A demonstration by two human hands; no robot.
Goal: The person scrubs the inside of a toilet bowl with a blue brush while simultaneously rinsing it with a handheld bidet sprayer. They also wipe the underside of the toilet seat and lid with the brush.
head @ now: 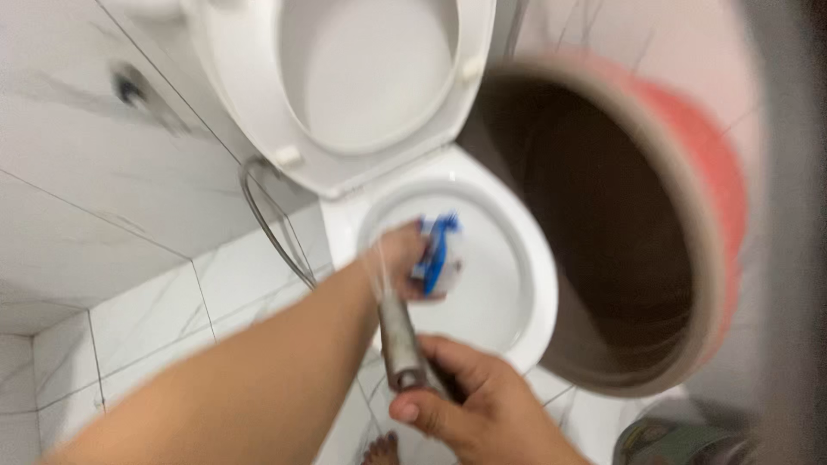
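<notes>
A white toilet (534, 284) stands with its seat and lid (258, 95) raised. My left hand (401, 258) reaches over the bowl and grips a blue and white brush (438, 250), blurred by motion. My right hand (478, 409) is below it, at the bowl's front rim, closed around a metal spray nozzle (396, 340) that points up toward the bowl. A thin stream of water seems to leave the nozzle.
A large red bucket (689, 215) with a dark inside stands right of the toilet. A grey hose (267, 228) runs down the white tiled wall on the left. My toes (379, 449) show on the tiled floor.
</notes>
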